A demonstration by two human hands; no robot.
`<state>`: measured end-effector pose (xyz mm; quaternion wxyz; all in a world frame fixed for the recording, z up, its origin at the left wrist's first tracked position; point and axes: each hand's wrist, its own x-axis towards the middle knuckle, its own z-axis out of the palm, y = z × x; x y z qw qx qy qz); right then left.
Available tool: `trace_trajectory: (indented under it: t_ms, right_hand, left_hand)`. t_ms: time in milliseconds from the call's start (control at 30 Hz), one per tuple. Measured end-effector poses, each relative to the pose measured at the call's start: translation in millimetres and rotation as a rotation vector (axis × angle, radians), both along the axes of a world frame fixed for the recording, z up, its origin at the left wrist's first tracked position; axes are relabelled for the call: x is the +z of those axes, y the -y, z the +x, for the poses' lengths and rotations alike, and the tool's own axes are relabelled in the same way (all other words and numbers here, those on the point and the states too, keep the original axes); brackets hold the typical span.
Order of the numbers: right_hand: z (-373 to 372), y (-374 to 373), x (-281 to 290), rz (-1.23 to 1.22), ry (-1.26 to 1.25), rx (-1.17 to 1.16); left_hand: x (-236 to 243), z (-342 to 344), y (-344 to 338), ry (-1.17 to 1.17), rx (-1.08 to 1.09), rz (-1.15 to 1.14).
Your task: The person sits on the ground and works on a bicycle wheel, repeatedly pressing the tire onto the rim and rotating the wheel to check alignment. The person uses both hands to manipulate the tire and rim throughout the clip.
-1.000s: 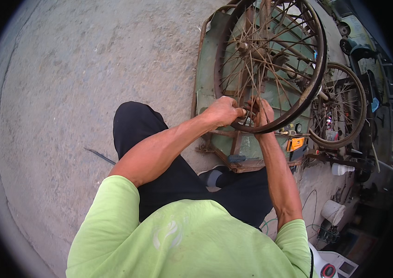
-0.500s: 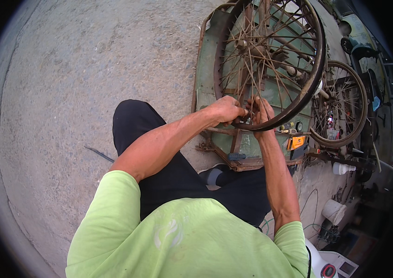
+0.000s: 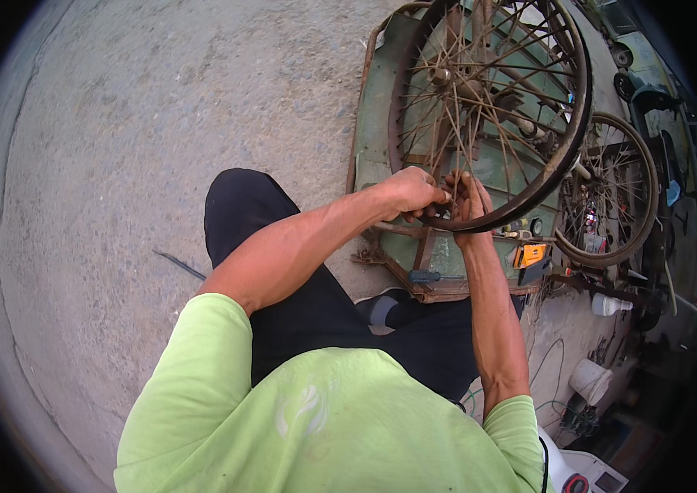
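A rusty spoked wheel with a dark rim [image 3: 565,162] is raised over a green metal panel [image 3: 375,131] in a rusty frame. My left hand [image 3: 416,194] pinches at the spokes just inside the wheel's lower rim, its fingers curled round something small that is hard to make out. Beside it, my right hand [image 3: 472,201] reaches up behind the rim with bent fingers among the spokes, meeting my left fingertips; what it holds is partly hidden. Below them on the panel lies a tool with a blue-grey handle [image 3: 426,276], and to the right an orange-and-black case [image 3: 531,256].
A second spoked wheel [image 3: 648,193] stands at the right among dark parts. A white jug [image 3: 609,305] and white bucket [image 3: 588,380] are at the lower right. A thin dark bar [image 3: 177,264] lies on concrete [image 3: 118,164] beside my bent left knee [image 3: 242,205].
The wheel, panel and both hands appear shifted somewhat rightward in the view. My left hand has risen slightly along with its forearm; both hands remain at the lower rim.
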<state>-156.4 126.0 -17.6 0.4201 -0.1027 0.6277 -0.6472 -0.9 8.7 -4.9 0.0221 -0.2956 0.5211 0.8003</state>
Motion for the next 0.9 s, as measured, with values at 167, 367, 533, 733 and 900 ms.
trace_trajectory:
  t_ms: [167,367,533,733,900]
  right_hand:
    - [-3.2,-2.2,-2.0,-0.014,0.027,0.006]
    - [0.3,-1.8,-2.5,-0.047,0.016,0.021]
    - [-0.6,-0.6,-7.1,-0.003,0.073,0.011]
    - [-1.2,-2.1,-12.5,0.002,0.121,0.065]
    - [-1.6,-1.8,-18.1,-0.009,0.148,0.034]
  left_hand:
    - [-1.3,-1.4,6.5,-0.073,-0.102,-0.141]
    - [-0.7,-3.3,15.0,-0.104,-0.177,-0.13]
    - [-6.2,-3.5,7.4,-0.049,-0.087,0.034]
    - [1.2,0.6,-0.8,-0.13,-0.037,-0.355]
    - [2.8,-1.9,6.8,-0.052,-0.078,-0.112]
